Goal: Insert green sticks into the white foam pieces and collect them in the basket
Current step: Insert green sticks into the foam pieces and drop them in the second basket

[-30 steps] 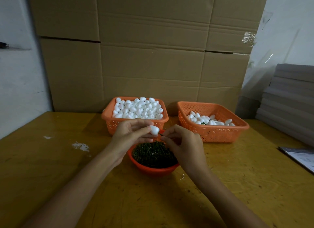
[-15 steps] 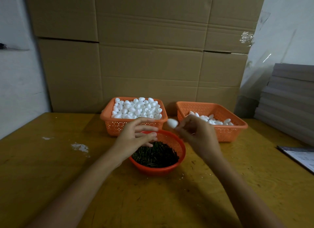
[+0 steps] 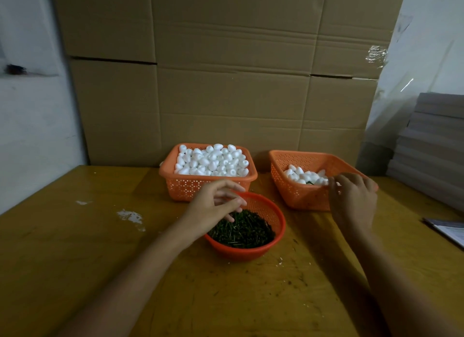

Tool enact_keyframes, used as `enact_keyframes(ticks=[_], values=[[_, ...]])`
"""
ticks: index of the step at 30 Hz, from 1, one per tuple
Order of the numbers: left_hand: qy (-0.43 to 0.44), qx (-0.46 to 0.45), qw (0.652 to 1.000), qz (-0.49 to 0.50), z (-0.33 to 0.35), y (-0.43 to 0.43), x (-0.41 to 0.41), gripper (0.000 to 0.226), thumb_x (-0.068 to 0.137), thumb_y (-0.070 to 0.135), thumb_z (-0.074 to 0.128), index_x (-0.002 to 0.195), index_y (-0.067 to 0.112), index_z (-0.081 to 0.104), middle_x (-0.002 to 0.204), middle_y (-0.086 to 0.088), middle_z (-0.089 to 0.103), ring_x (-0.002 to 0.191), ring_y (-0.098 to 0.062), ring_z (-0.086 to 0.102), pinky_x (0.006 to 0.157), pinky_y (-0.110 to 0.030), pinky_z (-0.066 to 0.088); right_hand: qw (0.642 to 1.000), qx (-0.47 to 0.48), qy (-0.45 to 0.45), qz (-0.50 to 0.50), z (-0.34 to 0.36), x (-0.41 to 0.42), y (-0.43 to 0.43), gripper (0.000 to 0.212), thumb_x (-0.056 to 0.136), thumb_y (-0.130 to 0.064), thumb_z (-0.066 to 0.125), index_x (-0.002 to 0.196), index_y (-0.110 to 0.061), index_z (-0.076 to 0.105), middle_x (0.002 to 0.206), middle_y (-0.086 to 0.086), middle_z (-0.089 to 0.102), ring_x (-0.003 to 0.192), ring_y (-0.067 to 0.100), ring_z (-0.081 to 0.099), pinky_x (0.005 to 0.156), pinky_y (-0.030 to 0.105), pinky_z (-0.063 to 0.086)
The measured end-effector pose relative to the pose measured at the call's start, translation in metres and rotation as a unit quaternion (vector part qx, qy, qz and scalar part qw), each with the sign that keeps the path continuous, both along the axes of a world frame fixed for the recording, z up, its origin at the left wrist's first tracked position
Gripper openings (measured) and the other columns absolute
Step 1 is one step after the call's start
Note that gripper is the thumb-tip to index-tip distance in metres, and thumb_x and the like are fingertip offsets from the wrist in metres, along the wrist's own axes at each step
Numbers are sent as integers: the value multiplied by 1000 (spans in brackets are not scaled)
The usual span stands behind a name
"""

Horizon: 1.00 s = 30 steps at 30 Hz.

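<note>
Only a few white foam pieces (image 3: 301, 177) are collected in the right orange perforated plastic basket (image 3: 298, 198) near the wooden table's (image 3: 75, 248) far edge. The left orange basket (image 3: 185, 186) is heaped, so most is judged undone. The left hand (image 3: 213, 206) is spread loosely over green sticks (image 3: 248, 232) in the round orange bowl (image 3: 241, 252). The right hand (image 3: 354, 198) is curled at the collecting basket's rim, and whether anything is held cannot be told.

Table (image 3: 75, 261): yellow-brown wood, scuffed, with dark specks toward the near edge. White smear (image 3: 130, 217) on its left half, and a smaller white fleck beyond it.

Behind the table: stacked cardboard boxes (image 3: 226, 85) fill most of the back, seams visible, with a crumpled bit of clear tape (image 3: 376, 56) at the upper right.

Left wall (image 3: 30, 123): white, with a small dark mark (image 3: 15, 69) on it. Right wall (image 3: 431, 35): white.

Far right: stack of grey boards (image 3: 431, 140). Printed paper (image 3: 447, 232) lies at the table's right edge.

Light is dim and even.
</note>
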<state>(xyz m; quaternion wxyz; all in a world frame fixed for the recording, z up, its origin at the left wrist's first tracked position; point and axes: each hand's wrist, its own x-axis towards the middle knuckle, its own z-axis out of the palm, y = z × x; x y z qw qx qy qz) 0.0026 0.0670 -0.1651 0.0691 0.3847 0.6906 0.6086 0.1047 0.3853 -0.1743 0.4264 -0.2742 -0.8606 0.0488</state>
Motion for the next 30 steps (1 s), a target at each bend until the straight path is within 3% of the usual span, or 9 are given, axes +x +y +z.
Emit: enact_keyframes(ticks=[3,5,8,10,13,17,22,27,30], values=[[25,-22,999,7,-2,2,-1,12,99,9,69,110,14,70,98,-3,79,93,-20,76,72,-35,64,997,62,44,29,11,-4,-38,30,106,-31,56,110,-7,73,122,17,68,117,38,54,93,49,44],[51,-45,997,26,-5,4,-2,11,98,10,71,105,18,71,97,0,79,92,-17,75,68,-32,63,989,50,41,131,17,-5,-73,32,107,-36,52,109,-12,72,114,8,66,108,27,57,90,46,48],[126,-108,983,77,-11,6,-2,12,98,15,70,102,27,70,98,10,75,94,-7,71,74,-30,60,929,6,-133,345,12,-5,-122,39,105,-53,40,117,-28,66,112,-10,62,103,9,56,86,33,49],[236,-197,946,107,-13,5,-1,12,99,20,68,105,30,67,103,16,72,99,-2,66,85,-29,56,880,34,-267,390,3,-7,-136,37,106,-55,41,126,-35,64,113,-10,68,99,10,61,81,32,47],[286,-243,922,90,-10,3,1,9,100,25,65,107,31,69,104,17,71,98,0,65,85,-29,55,858,34,-328,393,5,-8,-135,35,108,-53,41,119,-34,69,93,-5,71,78,11,61,67,32,42],[285,-277,914,80,-6,3,3,11,102,27,62,97,31,70,92,15,69,86,-1,62,76,-29,51,852,44,-342,395,9,-8,-135,36,109,-50,41,121,-31,69,95,-4,70,79,13,61,70,36,45],[313,-271,905,95,-6,4,1,15,101,28,62,115,29,67,114,14,63,115,-7,49,96,-27,42,850,42,-370,373,11,-8,-139,34,109,-47,43,120,-28,70,104,-4,72,88,15,62,77,40,48],[442,-291,813,243,4,12,-10,52,102,45,54,149,24,47,151,-2,43,148,-21,31,113,-38,44,849,30,-381,365,14,-8,-144,37,109,-49,44,131,-33,68,124,-8,71,108,16,65,89,40,52],[411,-376,774,300,13,20,-25,59,106,55,41,156,23,42,160,-9,39,152,-28,29,121,-43,33,849,27,-380,366,14,-8,-143,37,109,-49,44,132,-34,68,126,-10,71,111,15,65,90,40,53]])
